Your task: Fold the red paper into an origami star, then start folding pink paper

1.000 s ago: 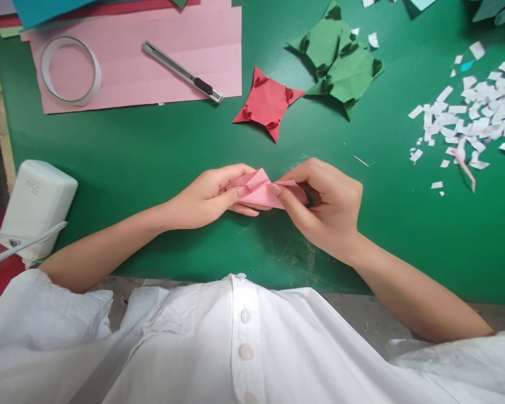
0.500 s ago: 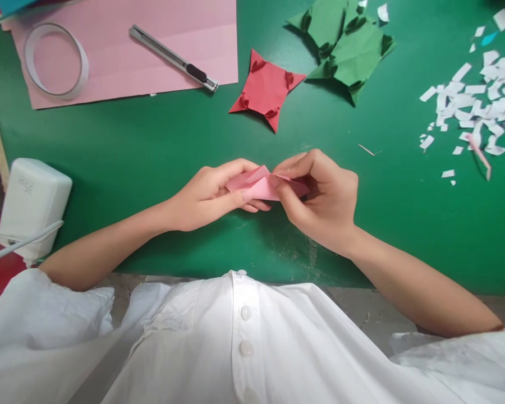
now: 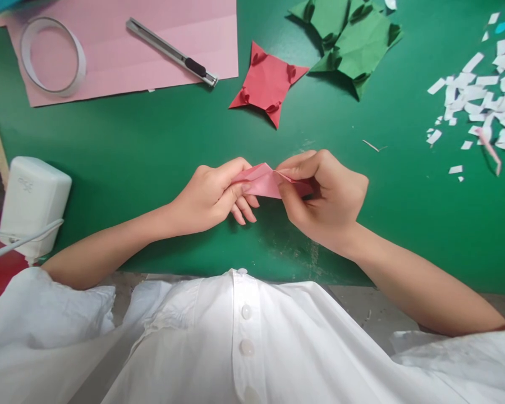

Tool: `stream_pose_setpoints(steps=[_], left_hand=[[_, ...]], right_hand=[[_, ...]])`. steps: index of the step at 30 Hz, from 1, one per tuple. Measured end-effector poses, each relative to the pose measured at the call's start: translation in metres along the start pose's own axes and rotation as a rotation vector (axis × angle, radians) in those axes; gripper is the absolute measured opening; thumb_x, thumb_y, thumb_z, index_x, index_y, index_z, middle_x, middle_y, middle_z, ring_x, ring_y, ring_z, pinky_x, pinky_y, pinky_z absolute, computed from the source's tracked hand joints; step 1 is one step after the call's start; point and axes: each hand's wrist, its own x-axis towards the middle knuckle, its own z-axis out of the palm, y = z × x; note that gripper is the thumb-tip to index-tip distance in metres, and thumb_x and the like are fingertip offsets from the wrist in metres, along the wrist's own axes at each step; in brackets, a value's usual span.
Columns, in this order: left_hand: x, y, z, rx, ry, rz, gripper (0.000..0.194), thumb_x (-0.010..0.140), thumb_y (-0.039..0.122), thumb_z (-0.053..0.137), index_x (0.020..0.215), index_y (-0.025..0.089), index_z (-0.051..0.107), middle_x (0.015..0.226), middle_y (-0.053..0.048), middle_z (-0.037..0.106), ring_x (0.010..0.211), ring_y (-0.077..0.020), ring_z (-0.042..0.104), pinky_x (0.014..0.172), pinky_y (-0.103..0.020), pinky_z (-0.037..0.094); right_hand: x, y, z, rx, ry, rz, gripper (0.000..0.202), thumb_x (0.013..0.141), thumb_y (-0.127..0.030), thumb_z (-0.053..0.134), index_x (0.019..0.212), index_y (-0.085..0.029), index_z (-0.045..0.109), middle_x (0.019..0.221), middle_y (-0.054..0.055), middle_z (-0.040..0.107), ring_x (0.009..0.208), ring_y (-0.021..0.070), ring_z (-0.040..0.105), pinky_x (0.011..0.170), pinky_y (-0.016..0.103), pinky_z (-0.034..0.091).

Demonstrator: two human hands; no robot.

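Note:
A small folded piece of pink paper (image 3: 264,184) is held between my two hands, over the front part of the green table. My left hand (image 3: 214,193) pinches its left end between thumb and fingers, with the lower fingers extending beneath. At the other end, my right hand (image 3: 326,193) grips the paper between thumb and forefinger, near the raised middle fold. My right fingers hide part of its right end. Beyond my hands lies a red folded paper star (image 3: 267,81) with curled corners.
Green folded paper stars (image 3: 357,47) lie at the back. White paper scraps (image 3: 480,90) are scattered at right. A pink sheet (image 3: 105,45) bears a tape roll (image 3: 81,70) and a utility knife (image 3: 168,50). A white power adapter (image 3: 36,202) with a cable stands at left on the green table (image 3: 151,140).
My left thumb and fingers have shifted on the pink paper, pressing its left flap flatter, and the lower fingers have come further out. My right hand has moved slightly right, still pinching.

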Motion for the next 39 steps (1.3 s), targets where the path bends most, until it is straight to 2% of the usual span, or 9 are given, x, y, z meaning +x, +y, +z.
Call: stream_pose_setpoints(steps=[5, 11, 13, 16, 18, 21, 26, 31, 39], left_hand=[[-0.001, 0.000, -0.001, 0.063, -0.037, 0.036, 0.017, 0.106, 0.034, 0.043, 0.097, 0.020, 0.045, 0.067, 0.003, 0.069, 0.046, -0.0096, 0.068, 0.037, -0.012, 0.048], [-0.001, 0.002, -0.009, -0.030, -0.150, 0.016, 0.034, 0.105, 0.054, 0.043, 0.097, 0.021, 0.046, 0.075, -0.001, 0.075, 0.049, -0.0089, 0.068, 0.040, -0.016, 0.049], [-0.001, 0.002, -0.011, -0.021, -0.183, 0.045, 0.029, 0.104, 0.049, 0.048, 0.100, 0.021, 0.048, 0.081, -0.001, 0.077, 0.052, -0.0084, 0.068, 0.044, -0.017, 0.050], [-0.001, 0.001, -0.013, 0.076, -0.203, 0.094, 0.013, 0.102, 0.033, 0.054, 0.104, 0.021, 0.048, 0.087, 0.000, 0.078, 0.054, -0.0069, 0.067, 0.048, -0.017, 0.052], [-0.001, 0.000, -0.013, 0.148, -0.197, 0.107, 0.007, 0.101, 0.025, 0.052, 0.105, 0.021, 0.048, 0.087, 0.001, 0.078, 0.053, -0.0061, 0.066, 0.049, -0.017, 0.052], [-0.001, 0.000, -0.012, 0.209, -0.203, 0.119, 0.002, 0.103, 0.023, 0.046, 0.104, 0.021, 0.045, 0.084, 0.002, 0.078, 0.049, -0.0056, 0.065, 0.048, -0.018, 0.050], [-0.001, 0.000, -0.011, 0.215, -0.193, 0.109, 0.007, 0.105, 0.026, 0.042, 0.099, 0.023, 0.042, 0.077, 0.003, 0.077, 0.048, -0.0071, 0.065, 0.045, -0.019, 0.049], [0.000, 0.001, -0.009, 0.240, -0.175, 0.110, 0.014, 0.102, 0.020, 0.043, 0.089, 0.023, 0.038, 0.073, 0.003, 0.075, 0.047, -0.0067, 0.065, 0.044, -0.018, 0.047], [0.000, 0.006, -0.004, 0.300, -0.127, 0.125, 0.016, 0.096, 0.010, 0.043, 0.085, 0.021, 0.038, 0.071, 0.004, 0.074, 0.047, -0.0042, 0.064, 0.046, -0.014, 0.047]], right_hand=[[-0.001, 0.001, 0.001, -0.007, 0.010, -0.021, 0.017, 0.092, -0.009, 0.058, 0.091, -0.025, 0.054, 0.081, 0.000, 0.071, 0.065, 0.0121, 0.067, 0.047, 0.024, 0.050], [-0.003, 0.005, 0.000, -0.044, -0.004, -0.033, 0.012, 0.095, -0.014, 0.058, 0.096, -0.027, 0.059, 0.081, 0.000, 0.071, 0.065, 0.0123, 0.066, 0.049, 0.025, 0.053], [-0.003, 0.005, -0.001, -0.052, -0.006, -0.029, 0.012, 0.095, -0.015, 0.058, 0.095, -0.027, 0.059, 0.081, 0.000, 0.071, 0.064, 0.0124, 0.065, 0.049, 0.025, 0.053], [-0.002, 0.004, -0.001, -0.066, -0.011, -0.011, 0.011, 0.096, -0.016, 0.057, 0.092, -0.026, 0.056, 0.081, 0.000, 0.072, 0.063, 0.0121, 0.065, 0.047, 0.025, 0.051], [-0.001, 0.004, -0.002, -0.066, -0.006, -0.011, 0.013, 0.096, -0.015, 0.057, 0.089, -0.026, 0.054, 0.080, 0.000, 0.072, 0.063, 0.0119, 0.066, 0.046, 0.024, 0.049], [-0.001, 0.004, -0.002, -0.063, -0.001, -0.010, 0.015, 0.095, -0.014, 0.057, 0.088, -0.025, 0.052, 0.081, 0.000, 0.072, 0.064, 0.0122, 0.067, 0.045, 0.024, 0.049], [0.000, 0.004, -0.004, -0.057, -0.012, -0.019, 0.016, 0.095, -0.012, 0.056, 0.087, -0.025, 0.051, 0.082, 0.000, 0.072, 0.067, 0.0132, 0.070, 0.046, 0.024, 0.051], [0.001, 0.002, -0.006, -0.046, -0.021, -0.012, 0.017, 0.093, -0.010, 0.057, 0.086, -0.025, 0.052, 0.081, -0.001, 0.071, 0.069, 0.0133, 0.071, 0.049, 0.024, 0.052], [0.001, 0.006, -0.001, -0.032, 0.022, -0.027, 0.015, 0.092, -0.013, 0.058, 0.087, -0.026, 0.052, 0.077, -0.002, 0.069, 0.066, 0.0141, 0.069, 0.052, 0.025, 0.054]])
